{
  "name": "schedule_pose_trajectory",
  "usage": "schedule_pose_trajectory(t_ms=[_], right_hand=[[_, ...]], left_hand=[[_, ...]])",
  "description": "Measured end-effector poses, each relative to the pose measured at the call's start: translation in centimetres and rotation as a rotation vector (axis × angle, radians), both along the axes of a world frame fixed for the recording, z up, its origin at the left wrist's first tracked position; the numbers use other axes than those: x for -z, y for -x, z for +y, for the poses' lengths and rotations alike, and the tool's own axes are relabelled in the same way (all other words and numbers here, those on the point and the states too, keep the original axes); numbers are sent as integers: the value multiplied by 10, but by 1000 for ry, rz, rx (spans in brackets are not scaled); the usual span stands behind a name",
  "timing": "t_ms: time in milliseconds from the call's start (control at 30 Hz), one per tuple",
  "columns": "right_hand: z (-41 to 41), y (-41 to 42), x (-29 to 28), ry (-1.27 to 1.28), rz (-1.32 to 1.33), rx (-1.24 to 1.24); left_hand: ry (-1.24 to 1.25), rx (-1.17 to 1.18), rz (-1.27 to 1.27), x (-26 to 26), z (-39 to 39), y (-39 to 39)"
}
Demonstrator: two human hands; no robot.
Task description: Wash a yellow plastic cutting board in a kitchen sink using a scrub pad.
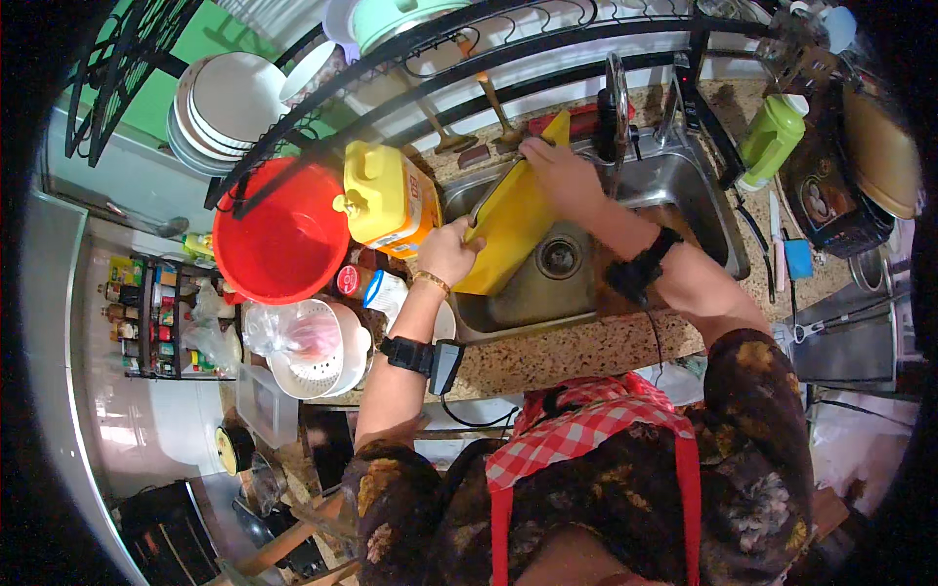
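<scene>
A flat yellow board or sheet [511,233] is tilted over the left basin of a steel double sink [506,316]. My left hand [448,253] grips its left edge, beside a thin dark strip that runs along its upper side; whether that strip is a separate tool cannot be told. My right hand [560,179] holds the board near its upper end, with the fingers over the edge. Below the board, the drain [559,256] of the basin shows. The chrome faucet [617,95] stands behind my right hand.
Left of the sink are a yellow jug [381,194], a red plastic basin [282,234] and a white colander [311,373]. A black wire rack [440,77] with plates [238,102] spans above. On the right lie a green bottle [773,139], a knife [777,238] and a black appliance [828,198].
</scene>
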State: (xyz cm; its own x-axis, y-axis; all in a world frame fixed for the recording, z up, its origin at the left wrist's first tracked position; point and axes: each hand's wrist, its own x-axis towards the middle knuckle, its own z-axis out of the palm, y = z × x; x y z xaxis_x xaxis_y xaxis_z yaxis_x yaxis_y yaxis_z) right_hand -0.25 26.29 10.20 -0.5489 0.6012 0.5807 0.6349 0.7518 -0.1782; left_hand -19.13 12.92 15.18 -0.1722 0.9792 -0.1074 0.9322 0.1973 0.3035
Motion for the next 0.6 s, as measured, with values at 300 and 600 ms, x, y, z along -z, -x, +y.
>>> schedule_pose_trajectory(t_ms=[300, 600], right_hand=[[-4, 5, 8, -60, 40, 19], [-1, 2, 11, -56, 44, -21]], left_hand=[[-55, 46, 5, 5, -2, 11], [-177, 91, -37, 16, -1, 25]])
